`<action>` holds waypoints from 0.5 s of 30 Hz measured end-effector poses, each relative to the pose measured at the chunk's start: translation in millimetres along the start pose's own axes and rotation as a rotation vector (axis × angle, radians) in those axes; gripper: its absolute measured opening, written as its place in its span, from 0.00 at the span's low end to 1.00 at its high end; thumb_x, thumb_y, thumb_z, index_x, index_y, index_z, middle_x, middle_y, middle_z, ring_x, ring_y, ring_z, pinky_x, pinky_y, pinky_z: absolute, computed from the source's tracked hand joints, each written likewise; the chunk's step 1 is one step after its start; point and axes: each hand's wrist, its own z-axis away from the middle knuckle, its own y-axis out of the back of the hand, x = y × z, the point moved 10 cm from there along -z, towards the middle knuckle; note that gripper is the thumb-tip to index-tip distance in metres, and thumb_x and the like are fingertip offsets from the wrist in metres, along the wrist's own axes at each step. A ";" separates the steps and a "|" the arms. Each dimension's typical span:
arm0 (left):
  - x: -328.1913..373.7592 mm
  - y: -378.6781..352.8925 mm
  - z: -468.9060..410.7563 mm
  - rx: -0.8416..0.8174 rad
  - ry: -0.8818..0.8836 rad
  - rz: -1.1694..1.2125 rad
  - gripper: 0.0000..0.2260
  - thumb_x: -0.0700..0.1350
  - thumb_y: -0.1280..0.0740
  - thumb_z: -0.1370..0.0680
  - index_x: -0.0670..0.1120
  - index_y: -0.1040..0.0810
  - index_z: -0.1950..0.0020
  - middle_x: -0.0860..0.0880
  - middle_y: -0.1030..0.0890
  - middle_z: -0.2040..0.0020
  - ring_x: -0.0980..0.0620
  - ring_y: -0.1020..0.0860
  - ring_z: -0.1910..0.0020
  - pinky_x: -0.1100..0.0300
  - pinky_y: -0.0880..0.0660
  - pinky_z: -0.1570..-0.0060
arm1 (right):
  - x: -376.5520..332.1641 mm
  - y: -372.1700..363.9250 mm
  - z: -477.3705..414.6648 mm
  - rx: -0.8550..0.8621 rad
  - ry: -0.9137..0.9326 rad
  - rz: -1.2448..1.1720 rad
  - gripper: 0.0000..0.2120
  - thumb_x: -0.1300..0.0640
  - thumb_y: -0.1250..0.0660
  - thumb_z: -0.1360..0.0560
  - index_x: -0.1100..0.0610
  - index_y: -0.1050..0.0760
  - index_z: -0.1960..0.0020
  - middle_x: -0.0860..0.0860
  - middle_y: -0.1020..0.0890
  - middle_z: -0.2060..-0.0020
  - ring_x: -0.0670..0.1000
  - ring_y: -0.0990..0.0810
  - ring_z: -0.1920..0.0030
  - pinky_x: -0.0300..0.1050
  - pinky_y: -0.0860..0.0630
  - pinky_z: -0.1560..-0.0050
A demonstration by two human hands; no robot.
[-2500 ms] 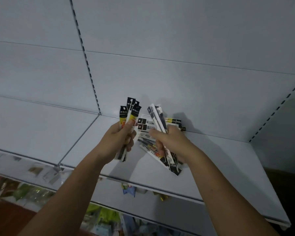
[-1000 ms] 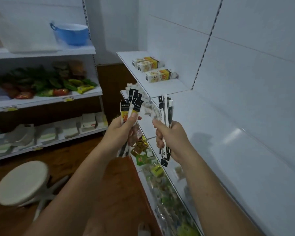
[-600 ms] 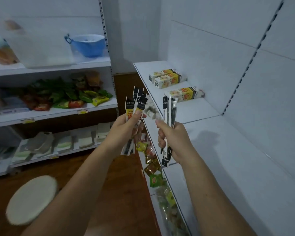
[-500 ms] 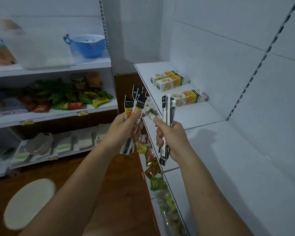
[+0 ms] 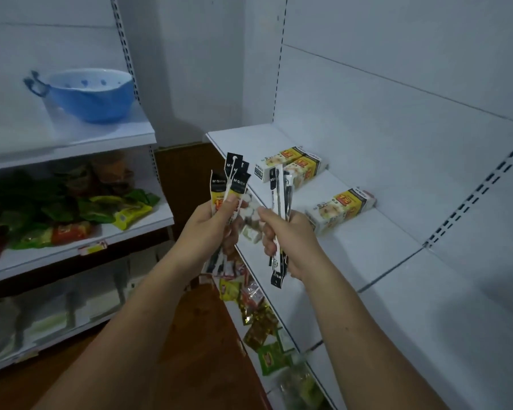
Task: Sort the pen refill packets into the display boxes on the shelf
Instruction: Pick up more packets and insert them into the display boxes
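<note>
Left hand (image 5: 208,229) grips yellow-and-black refill packets (image 5: 230,187) | right hand (image 5: 288,235) grips black refill packets (image 5: 280,199) | display boxes (image 5: 290,167) lie ahead on white shelf (image 5: 353,241) | nothing placed yet; sorting seemingly all remains.

I can't read the blurred print on the display box (image 5: 341,210) at three o'clock, and my left hand (image 5: 208,229) covers the middle of its refill packets (image 5: 234,180).
</note>
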 end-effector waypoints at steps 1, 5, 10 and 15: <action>0.7 4.7 -11.2 -0.042 -0.004 0.000 0.22 0.57 0.41 0.13 0.37 0.27 0.49 0.42 0.29 0.60 0.48 0.33 0.70 0.56 0.33 0.71 | -2.6 -4.3 -8.0 0.027 -0.001 0.012 0.17 0.49 0.28 0.21 0.61 0.26 0.60 0.56 0.29 0.72 0.54 0.31 0.74 0.47 0.28 0.67; 9.6 11.1 -53.4 -0.165 -0.033 -0.009 0.20 0.56 0.41 0.14 0.40 0.27 0.52 0.44 0.30 0.62 0.49 0.33 0.70 0.56 0.33 0.70 | -13.2 -9.9 -30.7 0.122 0.010 0.009 0.16 0.49 0.29 0.20 0.59 0.26 0.59 0.57 0.29 0.70 0.54 0.31 0.74 0.48 0.28 0.64; 14.4 -11.8 -102.2 -0.312 -0.086 -0.034 0.16 0.49 0.34 0.15 0.39 0.27 0.56 0.43 0.30 0.64 0.47 0.32 0.70 0.55 0.32 0.69 | -20.6 19.1 -50.0 0.265 0.016 -0.028 0.13 0.51 0.29 0.20 0.59 0.24 0.57 0.54 0.29 0.72 0.53 0.31 0.74 0.46 0.30 0.68; 13.2 -59.4 -148.2 -0.413 -0.097 -0.083 0.09 0.45 0.29 0.17 0.42 0.23 0.54 0.48 0.24 0.68 0.48 0.28 0.71 0.54 0.28 0.70 | -25.3 74.4 -65.4 0.402 0.057 -0.092 0.11 0.53 0.29 0.20 0.59 0.25 0.56 0.53 0.30 0.72 0.53 0.33 0.74 0.46 0.33 0.70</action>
